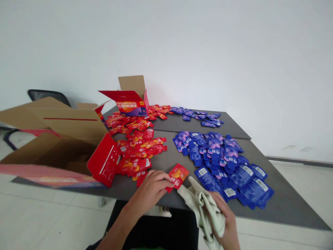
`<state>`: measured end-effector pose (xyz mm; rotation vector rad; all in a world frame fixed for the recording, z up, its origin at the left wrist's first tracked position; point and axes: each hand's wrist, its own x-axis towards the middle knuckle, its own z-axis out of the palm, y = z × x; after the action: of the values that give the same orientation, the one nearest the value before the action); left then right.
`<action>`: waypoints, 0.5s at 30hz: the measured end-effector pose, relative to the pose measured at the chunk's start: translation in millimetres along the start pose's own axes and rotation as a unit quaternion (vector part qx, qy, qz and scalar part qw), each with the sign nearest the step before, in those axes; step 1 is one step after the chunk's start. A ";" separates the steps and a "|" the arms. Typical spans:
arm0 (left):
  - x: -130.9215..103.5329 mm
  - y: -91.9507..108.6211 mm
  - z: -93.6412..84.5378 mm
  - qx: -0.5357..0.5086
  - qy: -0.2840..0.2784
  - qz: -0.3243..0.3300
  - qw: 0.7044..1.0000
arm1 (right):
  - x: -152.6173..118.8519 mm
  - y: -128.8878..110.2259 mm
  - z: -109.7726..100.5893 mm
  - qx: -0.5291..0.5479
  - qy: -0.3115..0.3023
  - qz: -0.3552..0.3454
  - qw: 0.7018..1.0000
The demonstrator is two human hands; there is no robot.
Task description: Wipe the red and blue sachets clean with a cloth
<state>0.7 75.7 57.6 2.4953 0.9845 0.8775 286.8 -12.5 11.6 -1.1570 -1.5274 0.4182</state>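
My left hand [155,184] is closed on the lower left edge of a red sachet [179,174] printed with orange fruit, just over the near part of the table. A pale green cloth [203,211] is bunched in my right hand [225,218], and one corner of it reaches the sachet's lower right side. Left of my left hand lies a pile of red sachets [137,147]. To the right, a wide heap of blue sachets [213,149] spreads close to my right hand.
An open carton [70,163] overhangs the table's left side, flaps raised. Behind it stands another open carton [132,104] among red sachets. More blue sachets [200,116] lie at the back of the grey table [166,125]. A black chair [48,93] stands at left.
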 end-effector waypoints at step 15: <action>-48.6 -4.2 39.1 0.081 0.021 0.014 0.996 | 2.6 7.5 -2.8 -0.018 0.012 -0.012 1.000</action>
<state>-4.1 42.1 5.1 2.6416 1.0753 0.8952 292.9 -7.8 8.1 -1.1658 -1.5323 0.3606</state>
